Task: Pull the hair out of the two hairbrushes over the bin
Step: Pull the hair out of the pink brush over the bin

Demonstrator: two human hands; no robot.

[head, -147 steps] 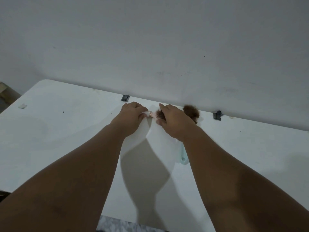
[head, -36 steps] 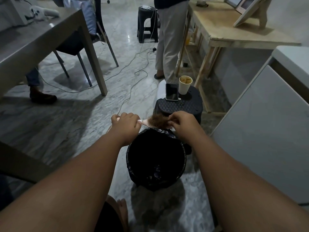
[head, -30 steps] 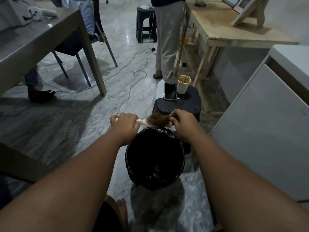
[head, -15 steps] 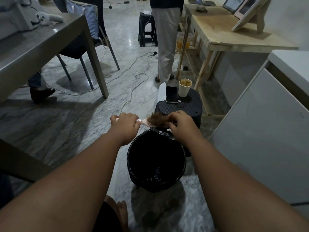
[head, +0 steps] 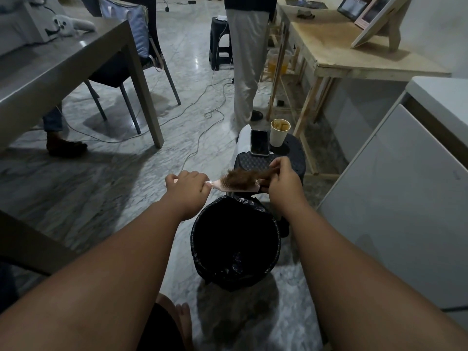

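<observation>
A pink hairbrush (head: 222, 185) is held level over the far rim of a black lined bin (head: 236, 245) on the floor. My left hand (head: 187, 190) is closed round its handle. A mat of brown hair (head: 240, 178) covers the bristles. My right hand (head: 282, 182) pinches the right end of that hair, which is lifted a little off the brush head. Only one brush is in view.
Behind the bin stands a black stool (head: 291, 158) carrying a phone (head: 259, 146) and a paper cup (head: 279, 132). A person's legs (head: 247, 72) stand beyond it. A grey table (head: 65, 72) is left, a wooden table (head: 354, 46) back right, a white cabinet (head: 405, 198) right. Cables (head: 202, 115) cross the floor.
The view turned from a white table to the bin on the floor. In the last second my right hand has risen slightly, lifting the right end of the hair off the bristles.
</observation>
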